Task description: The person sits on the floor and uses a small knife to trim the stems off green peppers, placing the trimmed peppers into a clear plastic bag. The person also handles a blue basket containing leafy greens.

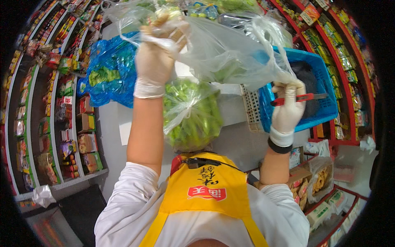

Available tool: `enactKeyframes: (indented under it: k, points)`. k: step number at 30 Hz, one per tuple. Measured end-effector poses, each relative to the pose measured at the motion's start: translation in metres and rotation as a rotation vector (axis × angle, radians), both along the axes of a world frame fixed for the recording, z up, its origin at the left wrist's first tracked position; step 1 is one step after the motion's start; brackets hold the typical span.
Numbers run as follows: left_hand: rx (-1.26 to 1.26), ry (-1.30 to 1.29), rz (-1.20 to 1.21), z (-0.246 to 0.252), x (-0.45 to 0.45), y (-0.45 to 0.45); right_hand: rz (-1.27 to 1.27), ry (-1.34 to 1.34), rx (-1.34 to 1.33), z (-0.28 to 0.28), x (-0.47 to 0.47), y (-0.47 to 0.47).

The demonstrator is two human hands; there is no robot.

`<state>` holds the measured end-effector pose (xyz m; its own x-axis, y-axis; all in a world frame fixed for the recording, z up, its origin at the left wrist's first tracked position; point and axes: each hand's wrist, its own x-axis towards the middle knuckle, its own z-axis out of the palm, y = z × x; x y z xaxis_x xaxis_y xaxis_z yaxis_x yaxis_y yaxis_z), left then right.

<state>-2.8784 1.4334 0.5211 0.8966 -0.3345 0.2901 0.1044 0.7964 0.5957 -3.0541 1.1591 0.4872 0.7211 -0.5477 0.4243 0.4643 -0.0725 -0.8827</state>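
A large clear plastic bag (222,49) is stretched between my gloved hands, with something green showing faintly at its lower side. My left hand (157,58), slightly blurred, has the bag's handle across its palm. At the bag's other end, my right hand (288,106) grips the gathered handle. That same hand holds a red utility knife (305,97), its blade pointing right. Below the stretched bag stands a knotted clear bag of green vegetables (193,117), close to my yellow apron (206,185).
A blue plastic bag (112,71) with greens lies left on the grey table (234,132). Right are a blue basket (328,92) and a cream perforated basket (251,108). Bagged vegetables (237,6) lie at the far side. Stocked shelves (55,102) flank both sides.
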Motion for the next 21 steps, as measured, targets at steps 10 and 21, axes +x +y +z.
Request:
enactKeyframes:
  k: [10, 21]
  points:
    - [-0.595, 0.178, -0.435, 0.002, -0.046, 0.13, 0.41, 0.0, 0.33, -0.006, 0.057, -0.006]
    - [-0.425, 0.137, -0.168, 0.016, -0.135, 0.166, 0.461, 0.218, 0.285, -0.034, 0.047, -0.002]
